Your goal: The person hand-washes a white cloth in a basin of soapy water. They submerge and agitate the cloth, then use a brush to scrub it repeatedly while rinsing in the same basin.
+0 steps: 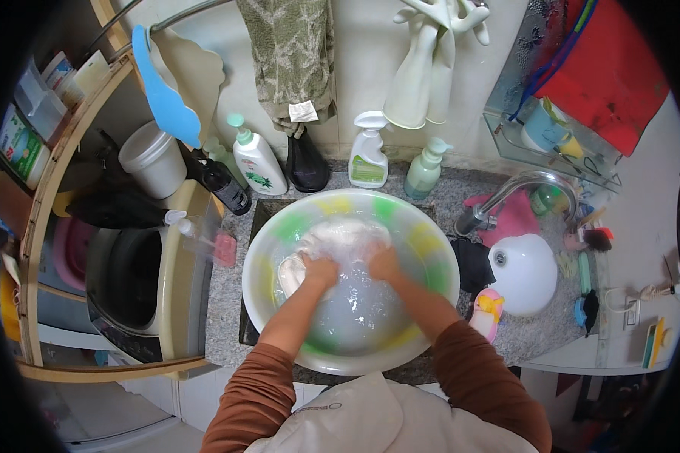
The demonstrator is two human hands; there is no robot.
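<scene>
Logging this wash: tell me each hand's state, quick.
Left hand: closed on the white cloth.
Right hand: closed on the same cloth.

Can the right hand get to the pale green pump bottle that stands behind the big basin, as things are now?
Probably yes, but not at once. The right hand is busy gripping the white wet cloth in the large round plastic basin. The pale green pump bottle stands just past the far rim, with nothing between.
</scene>
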